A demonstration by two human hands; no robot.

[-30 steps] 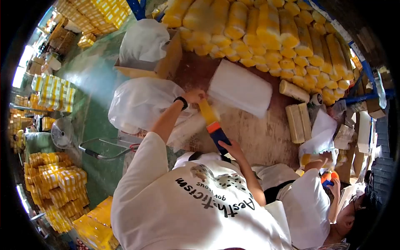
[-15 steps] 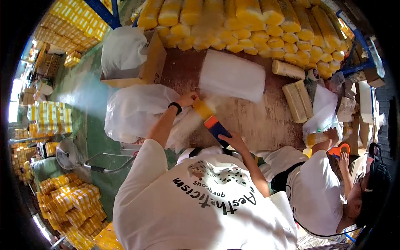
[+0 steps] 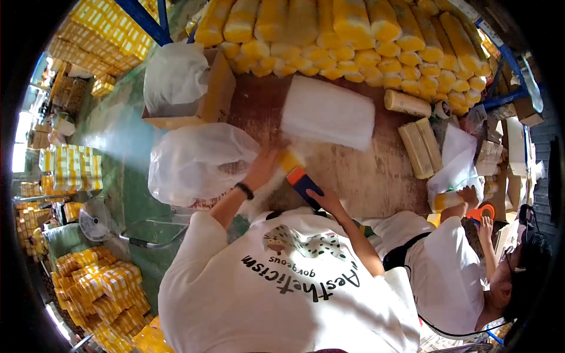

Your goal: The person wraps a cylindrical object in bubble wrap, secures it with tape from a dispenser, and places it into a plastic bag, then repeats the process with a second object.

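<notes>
My right hand [image 3: 325, 200] is closed around the dark blue body of a tape dispenser [image 3: 302, 185], which has an orange front end. A strip of yellow tape [image 3: 289, 159] reaches from the dispenser toward a clear plastic-wrapped bundle [image 3: 266, 191]. Over the bundle's upper end lies my left hand [image 3: 263, 167], fingers stretched out and somewhat blurred, black band on the wrist. It partly covers the bundle. Left of that hand sits a puffed translucent plastic bag [image 3: 197, 162]. Beyond the tape, a white sheet stack [image 3: 328, 112] rests on the worn reddish table [image 3: 376, 176].
Yellow-ended rolls [image 3: 353, 35] are piled along the back. An open cardboard box [image 3: 218, 88] stands back left. Tan wrapped packs [image 3: 419, 147] lie to the right, near a co-worker [image 3: 447, 270] holding an orange dispenser [image 3: 485, 212]. A fan [image 3: 94, 219] stands at left.
My left hand has gone from pinching near the tape's end to lying spread, lower, over the bundle. The dispenser in my right hand has barely shifted.
</notes>
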